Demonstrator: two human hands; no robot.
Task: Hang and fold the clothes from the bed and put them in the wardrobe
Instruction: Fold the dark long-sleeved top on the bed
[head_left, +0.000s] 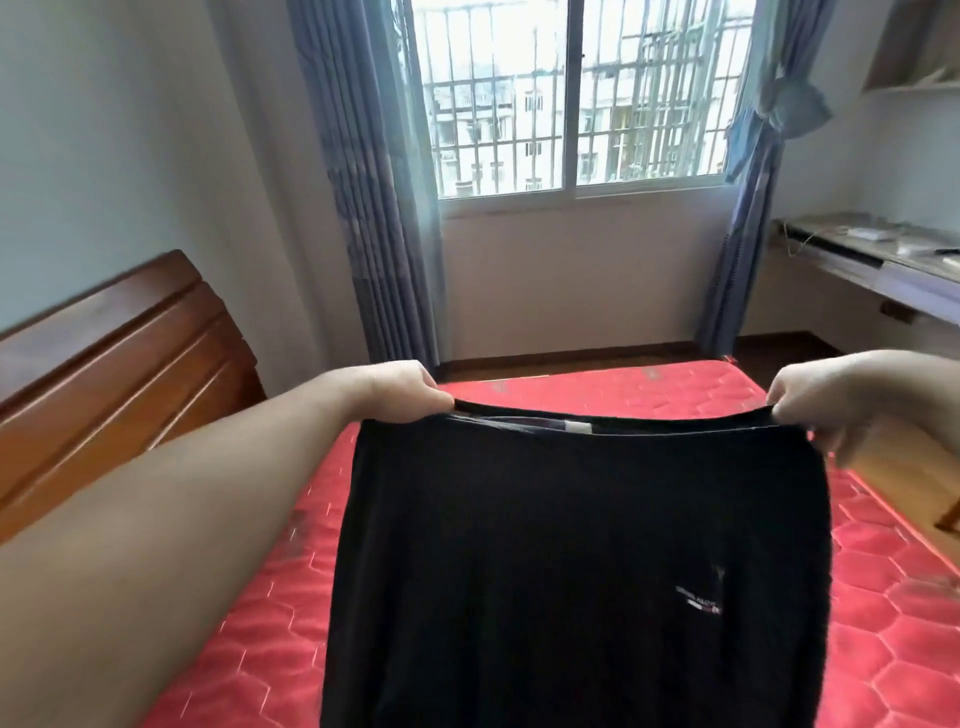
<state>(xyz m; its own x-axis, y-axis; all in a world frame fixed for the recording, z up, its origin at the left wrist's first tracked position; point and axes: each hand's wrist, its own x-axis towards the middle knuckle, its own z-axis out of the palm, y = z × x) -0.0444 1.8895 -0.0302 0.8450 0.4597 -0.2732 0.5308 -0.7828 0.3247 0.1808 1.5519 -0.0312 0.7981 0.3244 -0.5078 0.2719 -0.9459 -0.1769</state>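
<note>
Black top held up over the bed, not yet folded.
The left hand (410, 387) and right hand (810, 400) each pinch the black top (576, 561) by its shoulders above the red bed (613, 387); folding and storing in the unseen wardrobe seemingly remain.

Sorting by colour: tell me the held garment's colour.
Black garment, with a small logo; head view.

We note: black matt knit cloth garment (582, 561); red quilted satin-sheen mattress (909, 639), hexagon stitching; glossy reddish-brown wooden headboard (114, 358); blue-grey woven cloth curtains (374, 182); metal window bars (649, 93).
</note>
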